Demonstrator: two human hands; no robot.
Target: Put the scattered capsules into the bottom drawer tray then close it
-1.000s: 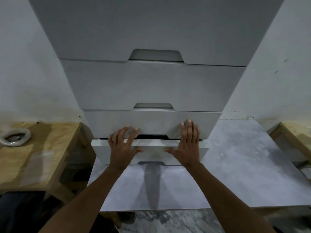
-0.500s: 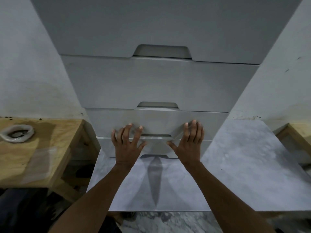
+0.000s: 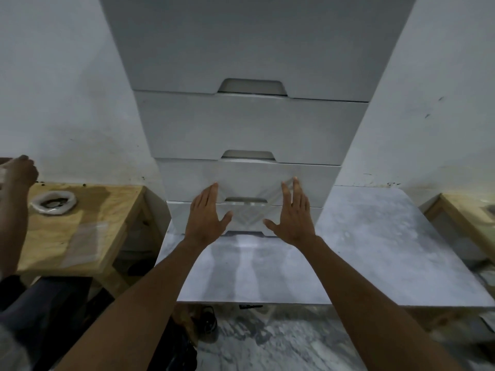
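Both forearms [image 3: 150,290] pointed toward 12 o'clock, side by side. The left hand [image 3: 207,216] and right hand [image 3: 294,212] were flat, fingers [image 3: 210,195] straight, thumbs splayed toward each other.

White wall [image 3: 67,103], wooden side table [image 3: 112,202], marbled floor [image 3: 267,341]

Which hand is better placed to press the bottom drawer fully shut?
Nearly even: the left hand and right hand are both open and flat at the bottom drawer front. Slight edge to the left: the right one's fingers reach higher onto the drawer above.
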